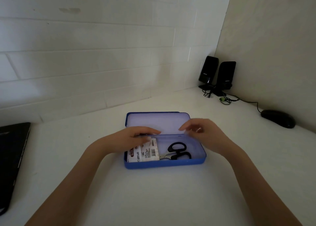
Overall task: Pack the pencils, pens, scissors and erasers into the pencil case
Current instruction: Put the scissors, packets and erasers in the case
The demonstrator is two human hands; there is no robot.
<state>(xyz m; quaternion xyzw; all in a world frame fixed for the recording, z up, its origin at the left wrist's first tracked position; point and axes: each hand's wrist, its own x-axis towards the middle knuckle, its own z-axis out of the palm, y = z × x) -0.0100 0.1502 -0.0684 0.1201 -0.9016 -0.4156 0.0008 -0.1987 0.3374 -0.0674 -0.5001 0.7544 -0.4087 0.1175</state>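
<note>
A blue pencil case (164, 164) lies open on the white desk, its lid (159, 120) tipped back toward the wall. Inside, black-handled scissors (177, 151) lie on the right and a white packet with red and black print (143, 153) lies on the left. My left hand (138, 135) reaches over the case's back left part, fingers stretched flat above the packet; something dark and thin shows under the fingers, too hidden to name. My right hand (203, 133) hovers over the case's back right edge with fingers loosely bent, holding nothing that I can see.
A closed black laptop (12, 157) lies at the desk's left edge. Two black speakers (217, 75) with cables stand in the far right corner, and a black mouse (278, 118) sits by the right wall. Tiled wall runs behind the case.
</note>
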